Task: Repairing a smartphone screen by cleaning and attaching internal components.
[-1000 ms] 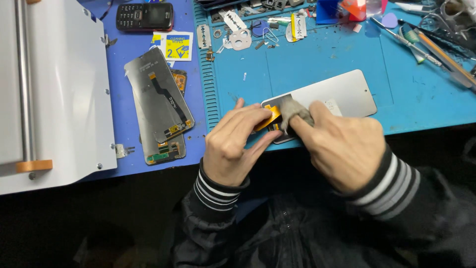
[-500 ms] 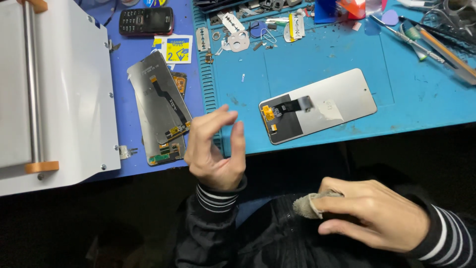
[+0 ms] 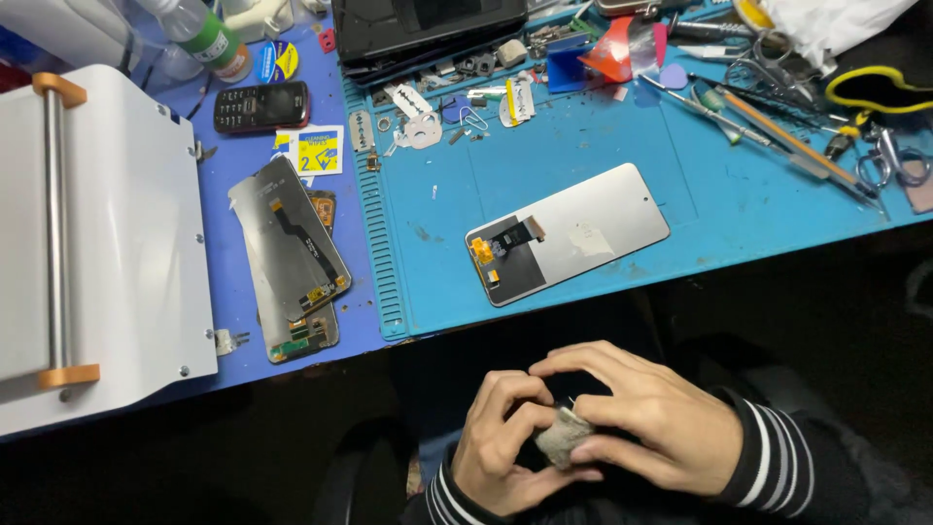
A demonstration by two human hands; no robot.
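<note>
Grey, fuzzy cloth wad [image 3: 564, 439] is pinched between both hands low in the head view, below the near edge of the blue work mat [image 3: 739, 204]. It is gripped by the fingers of the left hand [image 3: 501, 442] from the left, while the right hand [image 3: 646, 423] is curled over it from the right. Farther off, a silver-backed rectangular phone display panel [image 3: 573, 231] lies untouched on the mat, with a second dark display panel [image 3: 288, 253] to its left beside a white machine [image 3: 117, 243].

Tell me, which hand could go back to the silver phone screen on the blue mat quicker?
Probably the right hand. Both hands pinch a small grey cloth pad over the lap, but the right sits more directly below the phone display panel on the blue mat. The left hand is a little further over.
</note>
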